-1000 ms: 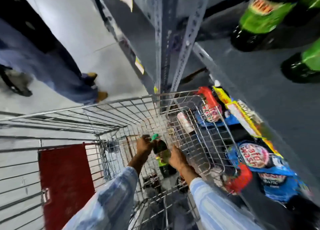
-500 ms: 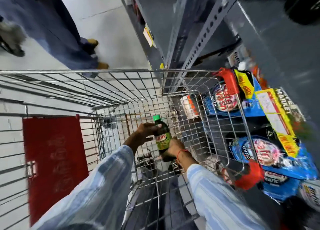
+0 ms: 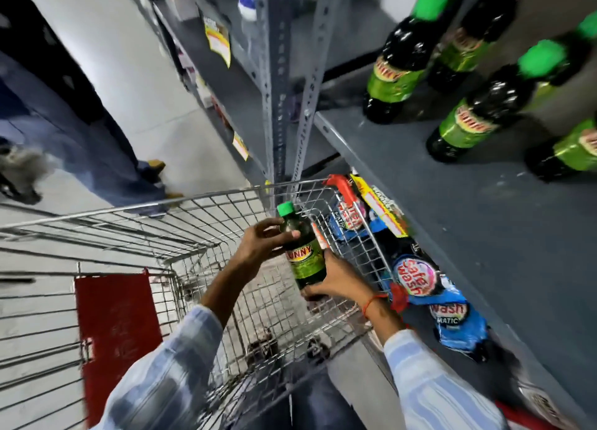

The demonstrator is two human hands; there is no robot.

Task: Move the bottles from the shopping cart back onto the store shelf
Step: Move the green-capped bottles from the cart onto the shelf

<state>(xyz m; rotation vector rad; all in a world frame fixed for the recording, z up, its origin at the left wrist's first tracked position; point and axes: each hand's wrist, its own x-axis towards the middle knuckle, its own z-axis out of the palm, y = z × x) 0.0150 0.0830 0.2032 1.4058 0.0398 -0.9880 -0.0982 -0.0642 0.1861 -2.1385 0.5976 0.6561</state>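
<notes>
**Bottle lifted clear of the cart, shelf placement next**

While both hands hold it, the dark plastic bottle with a green cap and green label stands roughly upright above the silver wire shopping cart, near the cart's far right corner and just below the front edge of the grey metal store shelf. The left hand wraps the shoulder and neck, its fingers curled narrowly around the bottle just under the cap. The right hand cups the base and lower side from the right, fingers closed against the plastic. Neither hand is free.

Judging by this, the step in hand is the carry: the bottle is out of the basket and not yet on the shelf. Four matching green-capped bottles already stand toward the shelf's back and right side, leaving bare grey surface along the front edge and near the left corner by the perforated upright post.

The next move probably calls for raising the bottle over the shelf's front lip, moving it rightward and setting its base flat on that bare stretch, clear of the nearest standing bottle so none gets knocked. Blue detergent pouches lie on the lower shelf beside the cart; they are not involved. What is left on the cart floor is too blurred to tell.
</notes>
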